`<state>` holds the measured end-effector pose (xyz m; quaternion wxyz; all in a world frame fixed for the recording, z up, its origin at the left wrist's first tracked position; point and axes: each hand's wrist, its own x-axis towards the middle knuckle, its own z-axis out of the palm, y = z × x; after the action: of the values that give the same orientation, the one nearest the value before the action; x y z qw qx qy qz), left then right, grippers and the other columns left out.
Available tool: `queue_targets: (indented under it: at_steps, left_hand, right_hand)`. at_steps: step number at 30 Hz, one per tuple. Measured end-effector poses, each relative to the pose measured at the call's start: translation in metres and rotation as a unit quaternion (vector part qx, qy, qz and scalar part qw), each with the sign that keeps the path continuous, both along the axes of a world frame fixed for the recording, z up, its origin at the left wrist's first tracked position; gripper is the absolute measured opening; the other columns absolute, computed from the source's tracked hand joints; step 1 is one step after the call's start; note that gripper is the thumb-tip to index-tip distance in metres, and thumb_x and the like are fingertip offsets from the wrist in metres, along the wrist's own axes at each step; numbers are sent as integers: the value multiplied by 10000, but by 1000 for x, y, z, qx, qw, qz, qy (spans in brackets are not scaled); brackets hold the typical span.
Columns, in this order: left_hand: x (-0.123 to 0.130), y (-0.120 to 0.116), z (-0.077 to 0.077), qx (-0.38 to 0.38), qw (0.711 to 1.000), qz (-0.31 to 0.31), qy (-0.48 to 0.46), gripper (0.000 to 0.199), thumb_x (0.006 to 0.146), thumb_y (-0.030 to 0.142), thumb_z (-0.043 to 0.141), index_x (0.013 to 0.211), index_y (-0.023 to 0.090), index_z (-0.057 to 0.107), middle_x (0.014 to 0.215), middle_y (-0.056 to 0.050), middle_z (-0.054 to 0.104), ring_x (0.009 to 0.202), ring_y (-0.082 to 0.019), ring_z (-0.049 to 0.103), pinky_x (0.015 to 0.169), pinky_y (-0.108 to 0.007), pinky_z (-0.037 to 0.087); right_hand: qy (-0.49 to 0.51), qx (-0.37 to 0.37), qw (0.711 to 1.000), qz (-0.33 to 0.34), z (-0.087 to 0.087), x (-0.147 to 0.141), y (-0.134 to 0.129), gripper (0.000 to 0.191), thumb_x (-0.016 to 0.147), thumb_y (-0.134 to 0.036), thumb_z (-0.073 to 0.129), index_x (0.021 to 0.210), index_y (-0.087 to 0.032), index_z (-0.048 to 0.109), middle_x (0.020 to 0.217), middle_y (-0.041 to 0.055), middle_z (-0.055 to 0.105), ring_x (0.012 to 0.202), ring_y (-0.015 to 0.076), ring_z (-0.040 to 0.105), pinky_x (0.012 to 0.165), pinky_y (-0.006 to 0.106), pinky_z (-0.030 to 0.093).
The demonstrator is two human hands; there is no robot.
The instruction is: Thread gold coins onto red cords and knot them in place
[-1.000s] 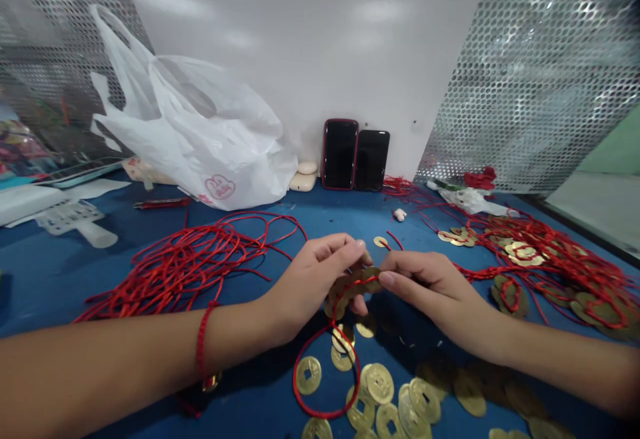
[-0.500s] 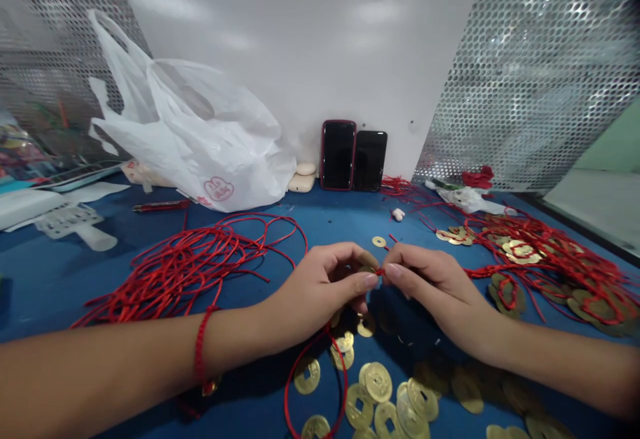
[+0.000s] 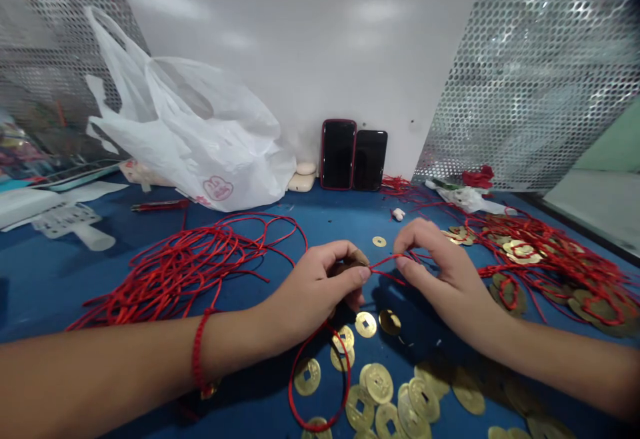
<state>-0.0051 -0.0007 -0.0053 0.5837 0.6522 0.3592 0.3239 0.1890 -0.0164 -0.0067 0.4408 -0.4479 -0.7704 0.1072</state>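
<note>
Near the middle of the blue table, my left hand (image 3: 334, 278) pinches a coin, mostly hidden by the fingers, together with a red cord (image 3: 384, 263) at its edge. My right hand (image 3: 434, 267) holds strands of that cord between thumb and forefinger, a short way to the right. Two strands stretch across the gap between the hands. Below my left hand, a loop of red cord (image 3: 291, 386) hangs down over the table. Brass coins with square holes (image 3: 379, 384) lie scattered beneath and in front of both hands.
A heap of loose red cord (image 3: 185, 269) lies to the left, and strung coins with cord (image 3: 545, 246) pile up on the right. Behind stand a white plastic bag (image 3: 220, 139) and two phones (image 3: 339, 154) against a white panel. One small coin (image 3: 379, 242) lies beyond my hands.
My right hand has moved right, away from my left, and the red cord now spans the gap between them. My left hand has barely shifted.
</note>
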Motion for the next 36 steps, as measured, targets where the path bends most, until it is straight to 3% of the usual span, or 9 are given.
queue_targets:
  at_steps: [2,5,8,15,20,23,31,36]
  left_hand:
    - [0,0,0,-1,1000,1,-2,174,808,323,564,807,149,557,641,2,573,592,-107,546,602,-246,447]
    - [0,0,1,2,1000,3,0,175,799,318,571,807,144,564,643,-2,575,594,-110,549,598,-246,445]
    - [1,0,2,2,1000,9,2,171,790,312,578,804,141,570,636,-1,575,586,-110,550,588,-245,443]
    - [2,0,3,-4,1000,14,-1,158,781,296,588,788,140,569,627,5,569,574,-100,549,573,-232,447]
    - [1,-1,3,-23,999,39,7,183,798,328,569,835,149,562,593,18,554,497,-83,515,486,-204,410]
    - [0,0,2,-21,998,58,29,198,810,345,552,866,155,568,569,29,539,448,-70,468,438,-189,366]
    - [0,-1,2,78,993,-46,74,134,793,270,569,787,146,619,689,-5,601,623,-98,549,565,-206,431]
    - [0,-3,2,60,993,-79,63,155,797,299,581,784,148,614,650,2,592,597,-100,553,553,-209,430]
  right_hand:
    - [-10,58,998,-7,1,0,-4,36,818,-184,479,788,-196,496,794,22,537,766,161,483,711,313,369]
    - [-71,91,993,32,1,-2,-9,42,816,-165,486,807,-202,504,769,22,541,741,162,478,705,319,357]
    - [-135,67,987,49,-3,-3,-8,61,821,-174,512,863,-204,544,785,31,569,749,167,488,673,304,346]
    - [-157,-2,987,44,-8,-2,2,83,868,-262,531,863,-200,586,760,30,583,725,153,497,637,278,333]
    - [-160,7,984,78,-5,0,-1,181,902,-259,473,793,-190,601,714,31,564,705,150,482,643,293,338]
    - [-146,37,984,91,-1,1,-5,218,923,-261,434,849,-194,628,738,43,578,716,157,488,660,312,351]
    - [-79,62,992,78,1,1,-5,191,906,-278,492,854,-228,669,734,32,620,706,152,533,669,315,387]
    - [-36,1,998,51,0,1,2,193,868,-346,552,787,-229,682,708,20,646,667,143,556,649,296,418]
